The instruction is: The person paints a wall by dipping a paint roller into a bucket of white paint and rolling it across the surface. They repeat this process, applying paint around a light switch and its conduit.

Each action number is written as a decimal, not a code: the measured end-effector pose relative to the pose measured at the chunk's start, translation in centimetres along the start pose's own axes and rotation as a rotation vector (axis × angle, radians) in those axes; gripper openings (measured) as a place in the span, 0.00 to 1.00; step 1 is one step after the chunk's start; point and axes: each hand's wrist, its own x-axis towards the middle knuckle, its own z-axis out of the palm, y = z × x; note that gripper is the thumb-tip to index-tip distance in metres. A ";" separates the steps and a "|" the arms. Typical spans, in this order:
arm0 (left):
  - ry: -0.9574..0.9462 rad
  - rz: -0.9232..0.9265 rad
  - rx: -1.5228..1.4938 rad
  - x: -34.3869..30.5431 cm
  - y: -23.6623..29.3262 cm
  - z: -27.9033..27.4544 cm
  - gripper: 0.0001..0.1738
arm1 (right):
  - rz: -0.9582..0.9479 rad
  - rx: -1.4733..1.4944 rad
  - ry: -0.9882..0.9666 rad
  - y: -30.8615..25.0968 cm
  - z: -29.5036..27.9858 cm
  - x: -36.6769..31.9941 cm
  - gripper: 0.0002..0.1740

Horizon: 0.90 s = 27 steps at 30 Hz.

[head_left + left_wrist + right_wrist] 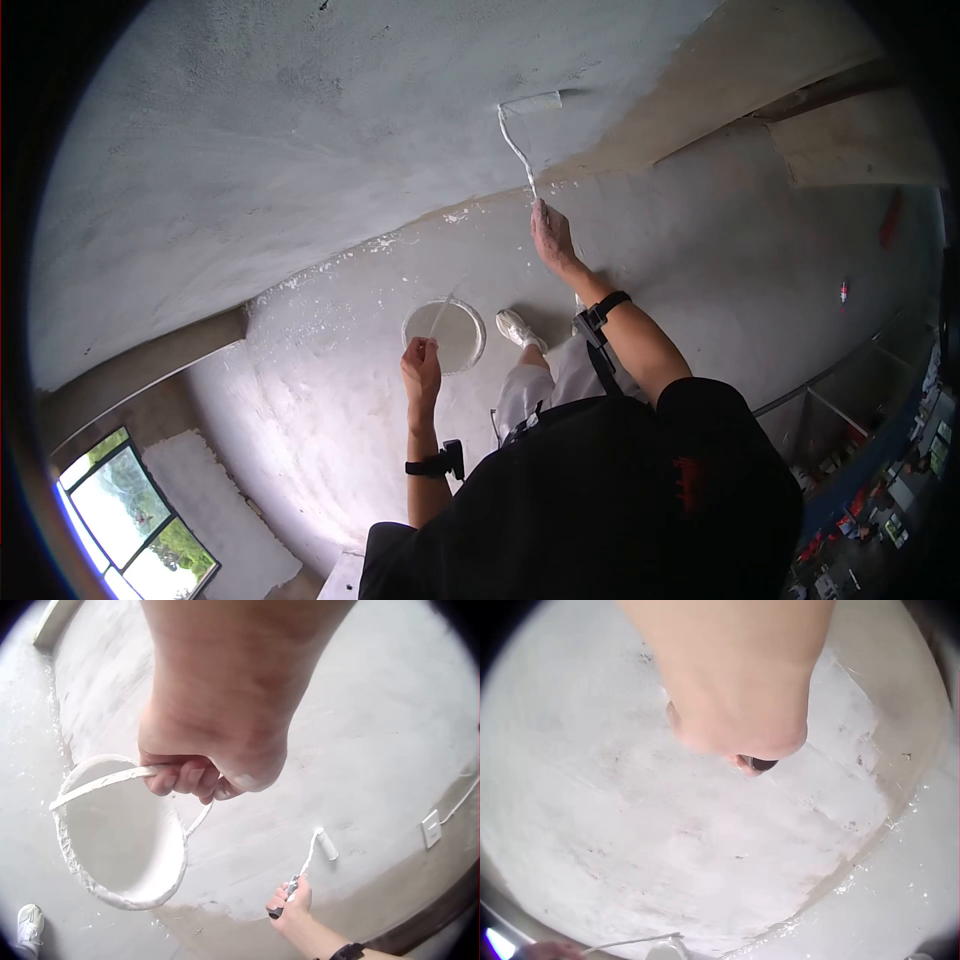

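Note:
My left hand [422, 368] grips the thin handle [105, 781] of a round bucket [69, 851], its fingers curled round it. The bucket's rim is crusted with white paint, and pale grey-white shows inside. With my right hand [552, 238] I hold a paint roller [530, 104] by its dark grip, arm stretched forward. Its white-coated frame bends up to a white sleeve, which lies against the wall [330, 130]. In the right wrist view the grip's dark end [762, 763] pokes out below the hand; the sleeve is hidden there.
White splatters [380, 243] dot the grey floor along the wall's foot. A bare brownish strip [640, 125] borders the pale coat. A socket [431, 829] with a cable sits on the wall. My shoe [517, 327] stands beside the bucket. A small bottle [844, 291] and a window [135, 510] lie farther off.

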 end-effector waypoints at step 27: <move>-0.103 -0.356 0.062 4.1 -13.4 1.8 0.11 | 0.669 0.057 -0.042 22.3 0.5 4.1 0.31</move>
